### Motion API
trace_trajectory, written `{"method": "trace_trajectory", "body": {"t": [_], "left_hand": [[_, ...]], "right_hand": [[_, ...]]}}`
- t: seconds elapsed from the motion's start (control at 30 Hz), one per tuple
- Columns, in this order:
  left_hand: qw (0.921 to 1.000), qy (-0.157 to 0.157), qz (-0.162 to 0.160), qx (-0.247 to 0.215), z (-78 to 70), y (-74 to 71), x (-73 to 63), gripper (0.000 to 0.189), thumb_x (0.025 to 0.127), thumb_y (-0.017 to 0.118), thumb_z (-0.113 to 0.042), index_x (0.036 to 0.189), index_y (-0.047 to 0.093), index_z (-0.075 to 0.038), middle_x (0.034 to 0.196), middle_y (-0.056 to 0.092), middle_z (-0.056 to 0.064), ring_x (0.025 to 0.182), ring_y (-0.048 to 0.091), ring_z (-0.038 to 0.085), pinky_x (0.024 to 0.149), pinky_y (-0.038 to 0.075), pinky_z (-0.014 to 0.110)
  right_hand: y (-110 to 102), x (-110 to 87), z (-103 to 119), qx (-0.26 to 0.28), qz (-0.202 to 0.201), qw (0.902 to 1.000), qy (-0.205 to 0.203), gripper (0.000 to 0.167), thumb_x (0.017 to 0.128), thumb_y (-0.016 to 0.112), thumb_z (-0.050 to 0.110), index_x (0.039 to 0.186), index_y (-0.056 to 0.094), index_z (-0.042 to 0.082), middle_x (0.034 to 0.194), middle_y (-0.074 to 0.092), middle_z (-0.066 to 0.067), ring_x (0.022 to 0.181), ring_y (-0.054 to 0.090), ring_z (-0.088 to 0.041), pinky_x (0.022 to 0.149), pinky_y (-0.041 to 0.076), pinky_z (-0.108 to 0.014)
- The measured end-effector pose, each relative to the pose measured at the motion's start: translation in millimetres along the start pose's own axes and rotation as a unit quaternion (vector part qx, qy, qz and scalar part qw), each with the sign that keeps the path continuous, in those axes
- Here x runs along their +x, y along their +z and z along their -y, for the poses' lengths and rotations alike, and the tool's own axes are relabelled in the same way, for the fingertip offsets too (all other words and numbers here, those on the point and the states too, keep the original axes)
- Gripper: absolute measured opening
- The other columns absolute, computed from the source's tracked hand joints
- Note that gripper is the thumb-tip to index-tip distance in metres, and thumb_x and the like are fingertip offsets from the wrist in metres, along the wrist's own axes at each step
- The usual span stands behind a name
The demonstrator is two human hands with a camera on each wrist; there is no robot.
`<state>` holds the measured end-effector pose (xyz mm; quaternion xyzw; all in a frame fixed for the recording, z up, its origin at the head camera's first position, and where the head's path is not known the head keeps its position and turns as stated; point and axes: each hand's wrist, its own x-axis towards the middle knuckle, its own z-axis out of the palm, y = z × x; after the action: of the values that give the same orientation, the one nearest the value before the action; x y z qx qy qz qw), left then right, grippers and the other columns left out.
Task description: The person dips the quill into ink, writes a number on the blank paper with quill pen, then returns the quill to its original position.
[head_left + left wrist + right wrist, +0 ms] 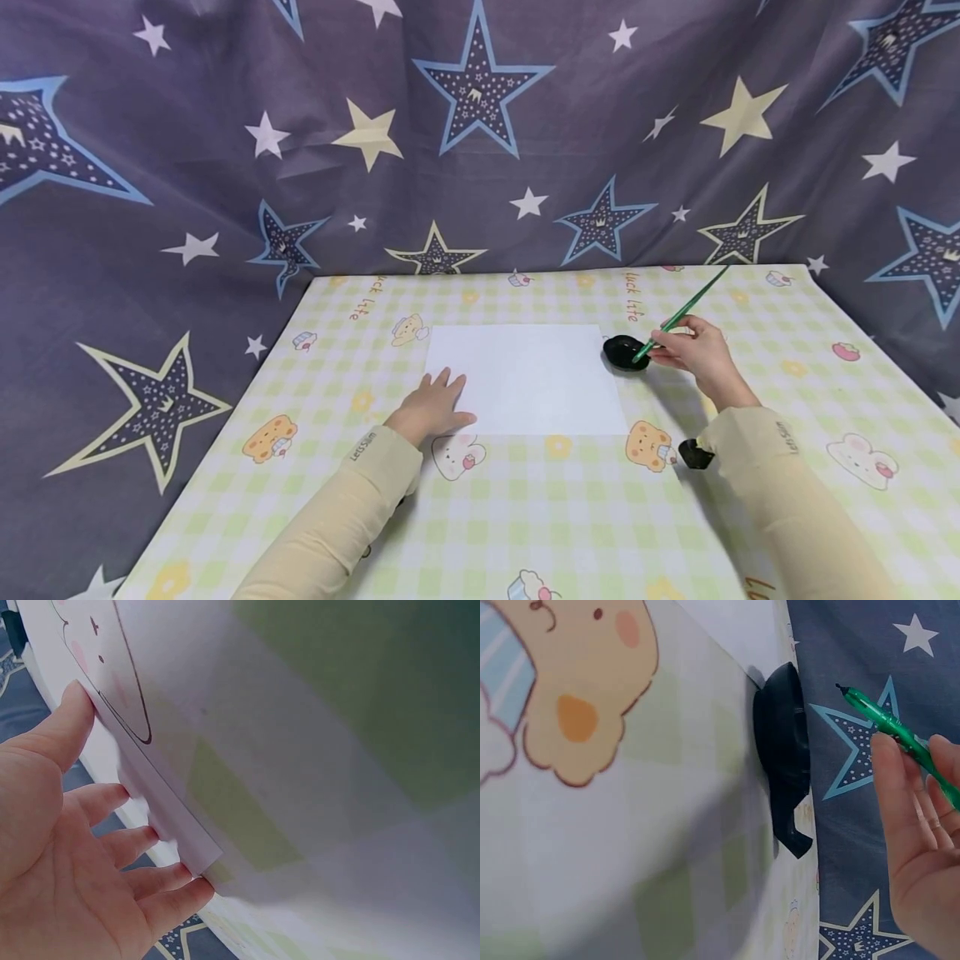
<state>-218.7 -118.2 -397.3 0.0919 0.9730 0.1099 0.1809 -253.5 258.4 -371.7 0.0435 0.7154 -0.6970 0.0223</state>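
Head view: in front of me, a plain white rectangular sheet of paper [532,379] is lying on a table covered with a green-and-white checked, cartoon-printed cloth [555,508], the surface's far edge running behind it. A person's left hand [432,407] is resting at the sheet's near left corner, fingers straight and spread. A rounded black dish with a short handle [781,739] is sitting by the sheet's right edge. The right hand [701,354] is pinching a slim green stick with a dark pointed tip [678,315], holding that tip above the dish.
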Motion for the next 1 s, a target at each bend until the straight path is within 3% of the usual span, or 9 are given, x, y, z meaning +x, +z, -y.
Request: {"method": "trace_trajectory", "body": {"t": [0.37,0.63,0.83,1.0], "left_hand": [[1.0000,0.003,0.002,-0.003,-1.2,-1.8,-1.9,0.072,0.089,0.056,-0.043,0.145,0.027,-0.008,0.150,0.014,0.017,0.135,0.010,0.041,0.108,0.017,0.051],[1.0000,0.000,0.002,0.001,-0.6,-1.3,-1.9,0.073,0.088,0.057,-0.043,0.145,0.028,-0.008,0.150,0.015,0.018,0.134,0.011,0.042,0.107,0.018,0.052],[1.0000,0.001,-0.003,0.008,1.4,0.0,0.7,0.074,0.088,0.056,-0.045,0.145,0.028,-0.009,0.150,0.015,0.017,0.134,0.011,0.042,0.107,0.019,0.052],[1.0000,0.002,-0.003,0.004,1.6,0.7,1.7,0.074,0.088,0.057,-0.045,0.145,0.028,-0.009,0.150,0.015,0.017,0.134,0.011,0.042,0.106,0.019,0.053]], "right_hand": [[-0.1,7.9,-11.5,-0.018,-0.038,0.9990,-0.018,0.021,0.089,0.061,0.008,0.098,0.044,-0.001,0.073,0.067,0.000,0.068,0.067,-0.014,0.071,0.054,-0.029],[-21.1,49.7,-59.3,-0.012,-0.065,0.9970,-0.041,0.032,0.080,0.073,0.020,0.095,0.049,0.005,0.077,0.066,-0.004,0.067,0.067,-0.016,0.065,0.055,-0.027],[-3.9,23.7,-29.9,-0.086,-0.059,0.9937,-0.040,0.024,0.087,0.064,0.011,0.098,0.046,-0.001,0.080,0.065,-0.007,0.068,0.067,-0.015,0.070,0.055,-0.030],[3.4,9.9,-15.1,-0.113,-0.052,0.9916,-0.036,0.026,0.089,0.060,0.006,0.103,0.044,-0.008,0.089,0.064,-0.018,0.069,0.066,-0.014,0.074,0.054,-0.032]]}}
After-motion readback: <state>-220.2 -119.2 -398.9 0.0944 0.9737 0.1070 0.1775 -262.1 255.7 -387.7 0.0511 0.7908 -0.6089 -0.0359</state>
